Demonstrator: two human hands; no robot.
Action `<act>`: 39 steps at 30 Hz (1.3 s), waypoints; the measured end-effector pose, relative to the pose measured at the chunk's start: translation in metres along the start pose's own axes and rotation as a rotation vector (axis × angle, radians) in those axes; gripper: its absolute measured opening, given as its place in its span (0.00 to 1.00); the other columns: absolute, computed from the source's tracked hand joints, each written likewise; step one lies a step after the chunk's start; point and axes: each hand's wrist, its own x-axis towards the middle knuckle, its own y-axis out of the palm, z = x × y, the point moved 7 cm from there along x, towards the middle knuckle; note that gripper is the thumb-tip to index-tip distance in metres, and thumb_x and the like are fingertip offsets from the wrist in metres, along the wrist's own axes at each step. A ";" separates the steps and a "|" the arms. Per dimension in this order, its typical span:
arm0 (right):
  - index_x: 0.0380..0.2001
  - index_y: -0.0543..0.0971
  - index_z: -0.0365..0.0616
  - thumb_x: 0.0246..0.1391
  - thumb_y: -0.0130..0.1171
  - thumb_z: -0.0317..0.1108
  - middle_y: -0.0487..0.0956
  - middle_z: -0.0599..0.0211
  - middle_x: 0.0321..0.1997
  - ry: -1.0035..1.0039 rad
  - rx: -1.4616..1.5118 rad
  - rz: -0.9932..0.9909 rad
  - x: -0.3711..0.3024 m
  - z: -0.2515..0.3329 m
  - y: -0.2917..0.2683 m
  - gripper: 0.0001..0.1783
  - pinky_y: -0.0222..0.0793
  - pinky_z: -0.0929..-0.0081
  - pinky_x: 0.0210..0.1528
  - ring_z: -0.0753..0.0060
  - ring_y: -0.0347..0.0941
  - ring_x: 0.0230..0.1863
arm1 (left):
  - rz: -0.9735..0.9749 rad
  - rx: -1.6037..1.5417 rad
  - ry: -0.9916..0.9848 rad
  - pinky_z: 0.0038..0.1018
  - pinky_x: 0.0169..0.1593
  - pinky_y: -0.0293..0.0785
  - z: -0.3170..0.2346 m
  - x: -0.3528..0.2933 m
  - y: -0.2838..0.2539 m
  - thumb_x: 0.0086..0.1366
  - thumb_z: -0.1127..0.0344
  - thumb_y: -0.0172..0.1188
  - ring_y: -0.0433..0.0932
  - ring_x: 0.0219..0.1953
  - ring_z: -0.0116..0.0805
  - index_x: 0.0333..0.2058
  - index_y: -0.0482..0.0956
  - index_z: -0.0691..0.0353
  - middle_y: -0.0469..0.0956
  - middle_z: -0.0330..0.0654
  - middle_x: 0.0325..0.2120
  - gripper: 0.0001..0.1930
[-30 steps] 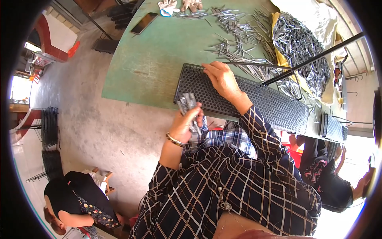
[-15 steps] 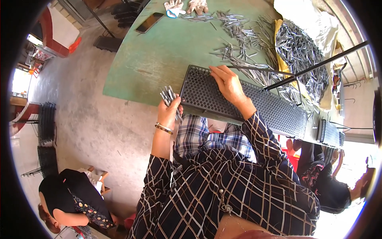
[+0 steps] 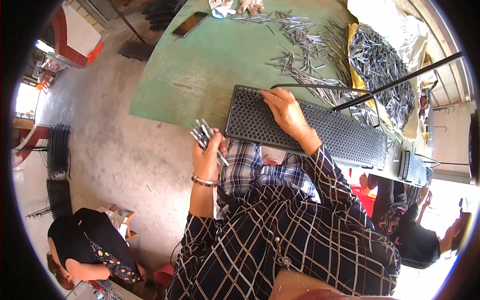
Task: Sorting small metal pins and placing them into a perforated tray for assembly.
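A bundle of thin silvery metal rods sticks up out of my left hand, whose fingers are closed round it. This hand is beside the left end of a long black perforated rack, just off the table's near edge. The rack lies slantwise along that edge, its face full of round holes. Across its upper face rests my right hand, fingers stretched toward the far left corner and tips touching the holes. Whatever is beneath those fingertips is hidden.
Loose rods lie scattered on the green table, beside an opened sack of rods. A phone and gloves are at the far edge. A black metal bar crosses at right. Two people are nearby.
My left hand with the rods has moved slightly left and down, away from the rack's corner. The rack has tilted a little, and my right hand has shifted slightly down with it.
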 end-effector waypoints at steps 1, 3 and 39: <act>0.44 0.76 0.40 0.50 0.55 0.24 0.74 0.57 0.38 -0.020 -0.021 0.005 0.000 0.002 0.002 0.16 0.66 0.65 0.43 0.53 0.70 0.40 | 0.098 -0.010 -0.113 0.21 0.24 0.68 0.004 -0.008 0.005 0.60 0.66 0.58 0.70 0.20 0.23 0.38 0.73 0.63 0.74 0.37 0.24 0.10; 0.44 0.76 0.40 0.50 0.55 0.24 0.74 0.57 0.38 -0.040 -0.043 0.010 0.001 0.003 0.003 0.16 0.66 0.65 0.44 0.53 0.70 0.40 | 0.303 -0.095 -0.242 0.22 0.26 0.68 0.017 -0.021 0.024 0.60 0.66 0.58 0.70 0.23 0.24 0.41 0.72 0.64 0.74 0.39 0.25 0.12; 0.35 0.80 0.38 0.52 0.60 0.33 0.80 0.65 0.30 0.411 0.521 -0.169 -0.004 -0.041 -0.019 0.11 0.68 0.80 0.32 0.79 0.72 0.28 | 0.520 -0.069 -0.435 0.21 0.26 0.70 0.069 -0.034 0.091 0.62 0.69 0.55 0.73 0.22 0.25 0.45 0.72 0.67 0.78 0.44 0.28 0.13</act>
